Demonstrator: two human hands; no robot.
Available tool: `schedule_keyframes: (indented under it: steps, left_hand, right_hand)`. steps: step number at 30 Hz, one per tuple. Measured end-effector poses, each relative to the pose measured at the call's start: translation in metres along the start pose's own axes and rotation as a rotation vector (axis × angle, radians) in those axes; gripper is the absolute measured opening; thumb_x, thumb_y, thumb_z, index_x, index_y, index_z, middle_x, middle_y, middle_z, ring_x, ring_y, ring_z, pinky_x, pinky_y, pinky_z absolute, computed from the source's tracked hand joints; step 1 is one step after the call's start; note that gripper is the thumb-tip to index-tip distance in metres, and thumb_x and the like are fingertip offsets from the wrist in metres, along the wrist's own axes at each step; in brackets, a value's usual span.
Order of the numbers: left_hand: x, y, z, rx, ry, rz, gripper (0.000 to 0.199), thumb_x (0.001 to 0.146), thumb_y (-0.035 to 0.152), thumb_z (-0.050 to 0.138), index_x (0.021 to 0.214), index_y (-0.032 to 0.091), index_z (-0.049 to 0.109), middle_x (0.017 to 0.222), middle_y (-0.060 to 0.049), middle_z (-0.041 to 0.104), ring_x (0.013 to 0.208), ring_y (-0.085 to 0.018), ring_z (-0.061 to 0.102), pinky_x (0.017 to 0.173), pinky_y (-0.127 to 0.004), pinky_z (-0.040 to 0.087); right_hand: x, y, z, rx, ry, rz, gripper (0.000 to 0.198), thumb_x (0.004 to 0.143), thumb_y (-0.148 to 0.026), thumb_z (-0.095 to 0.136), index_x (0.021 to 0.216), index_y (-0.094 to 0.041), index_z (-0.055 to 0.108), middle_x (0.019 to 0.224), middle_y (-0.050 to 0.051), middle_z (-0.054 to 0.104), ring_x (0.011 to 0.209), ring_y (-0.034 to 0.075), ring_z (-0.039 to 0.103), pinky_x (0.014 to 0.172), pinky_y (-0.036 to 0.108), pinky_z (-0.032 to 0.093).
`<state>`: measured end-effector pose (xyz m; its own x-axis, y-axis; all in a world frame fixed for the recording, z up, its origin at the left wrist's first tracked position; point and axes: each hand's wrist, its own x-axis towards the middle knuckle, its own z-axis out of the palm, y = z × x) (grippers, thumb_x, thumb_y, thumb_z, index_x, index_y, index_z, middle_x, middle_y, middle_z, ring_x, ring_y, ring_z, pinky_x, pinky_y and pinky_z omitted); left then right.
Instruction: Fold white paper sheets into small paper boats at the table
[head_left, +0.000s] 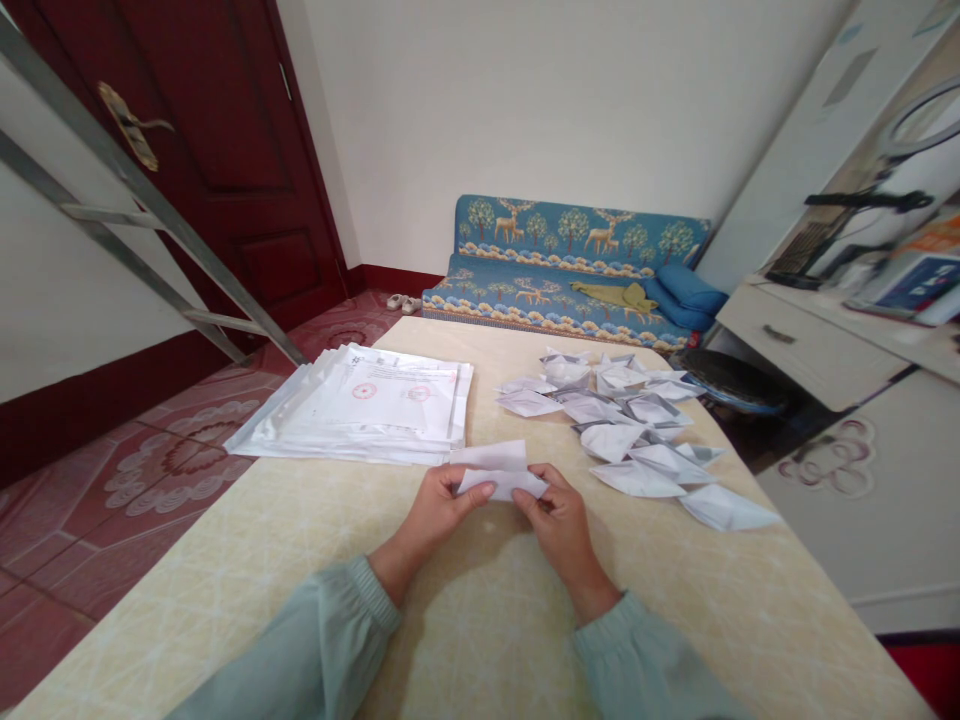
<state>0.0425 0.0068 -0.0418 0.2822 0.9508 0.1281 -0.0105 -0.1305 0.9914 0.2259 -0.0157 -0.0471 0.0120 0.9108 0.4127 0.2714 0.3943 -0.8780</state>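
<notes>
1. Fingers. We see those of the left hand and the right hand clamped on one folded paper, thumbs on its near face.
2. Folded paper. It lies between the two hands, above the middle of the worktop; whether it touches the surface we cannot tell. A near flap stands before a taller rear panel.
3. Hazards at the grip. We judge that uneven pressure from the thumbs could skew the crease, and that unequal pulling could tear the thin sheet or let the flap spring open.
4. Hazards nearby. The left hand is close to the stack of sheets; a brush of the wrist might, we suppose, fan the loose layers. A sweep of the right forearm could scatter the paper shapes.
5. Materials. We note smooth white paper in the stack, uneven at its edges, with red round stamps on top; the shapes at right are pointed, hollow and boat-like, clustered and partly overlapping. The worktop is pale yellow and faintly patterned; the sleeves are soft grey-green with gathered cuffs.
6. Beyond, we observe a blue deer-patterned sofa.
</notes>
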Motion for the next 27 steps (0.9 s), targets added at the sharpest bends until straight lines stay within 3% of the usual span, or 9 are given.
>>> schedule_keyframes:
  steps: [5,8,10,14,16,19,23,27]
  left_hand:
    - [0.001,-0.004,0.001,-0.042,0.009,-0.023,0.033,0.075,0.041,0.066,0.073,0.008,0.069,0.066,-0.005,0.064,0.058,-0.013,0.053,0.057,-0.023,0.041]
    - [0.001,-0.005,0.001,-0.018,-0.018,-0.021,0.035,0.076,0.043,0.065,0.079,0.008,0.068,0.069,-0.006,0.065,0.06,-0.014,0.053,0.058,-0.024,0.041]
    - [0.001,-0.004,0.001,0.004,-0.068,-0.003,0.035,0.078,0.043,0.062,0.081,0.008,0.068,0.072,-0.006,0.065,0.062,-0.014,0.053,0.058,-0.024,0.041]
    - [0.001,-0.001,0.003,0.059,-0.209,0.037,0.031,0.082,0.039,0.059,0.083,0.009,0.068,0.071,-0.005,0.064,0.061,-0.013,0.053,0.057,-0.022,0.04]
    - [0.001,0.0,0.004,0.065,-0.173,0.067,0.028,0.082,0.036,0.06,0.086,0.01,0.069,0.078,-0.006,0.065,0.066,-0.014,0.056,0.06,-0.023,0.042]
    - [0.002,0.001,0.004,0.053,-0.023,0.112,0.023,0.079,0.033,0.063,0.084,0.011,0.071,0.086,-0.008,0.066,0.076,-0.017,0.059,0.066,-0.024,0.045]
    - [0.003,0.002,0.002,0.048,0.116,0.098,0.022,0.078,0.032,0.064,0.073,0.012,0.072,0.079,-0.007,0.066,0.071,-0.015,0.058,0.063,-0.023,0.044]
    - [0.003,0.002,0.001,0.087,0.136,0.109,0.022,0.076,0.032,0.067,0.068,0.013,0.072,0.075,-0.006,0.065,0.071,-0.015,0.058,0.063,-0.023,0.044]
  right_hand:
    - [0.0,-0.004,0.003,0.109,0.017,0.05,0.014,0.08,-0.03,0.062,0.074,-0.019,0.068,0.082,0.003,0.056,0.072,0.016,0.052,0.06,0.025,0.038]
    - [0.001,-0.008,0.002,0.151,0.047,0.073,0.027,0.083,-0.032,0.057,0.06,-0.018,0.058,0.069,0.0,0.048,0.064,0.014,0.046,0.057,0.025,0.034]
    - [0.001,-0.009,0.001,0.138,0.071,0.088,0.033,0.084,-0.032,0.056,0.055,-0.018,0.051,0.062,-0.002,0.042,0.06,0.012,0.041,0.055,0.025,0.031]
    - [0.001,-0.005,0.0,0.137,0.097,0.078,0.025,0.081,-0.03,0.061,0.06,-0.018,0.053,0.065,-0.003,0.044,0.062,0.012,0.041,0.056,0.024,0.031]
    - [0.0,-0.002,0.0,0.125,0.133,0.067,0.027,0.079,-0.029,0.063,0.058,-0.018,0.05,0.063,-0.004,0.041,0.061,0.012,0.04,0.056,0.024,0.031]
    - [0.0,0.002,0.0,0.105,0.174,0.069,0.032,0.076,-0.028,0.067,0.054,-0.018,0.045,0.061,-0.004,0.039,0.058,0.011,0.037,0.054,0.024,0.029]
    - [0.0,0.002,0.0,0.105,0.175,0.092,0.032,0.077,-0.028,0.066,0.053,-0.018,0.047,0.06,-0.004,0.039,0.057,0.011,0.037,0.053,0.024,0.028]
    - [0.001,0.003,-0.001,0.15,0.246,0.102,0.019,0.075,-0.027,0.067,0.061,-0.017,0.061,0.077,0.001,0.055,0.073,0.014,0.051,0.062,0.025,0.037]
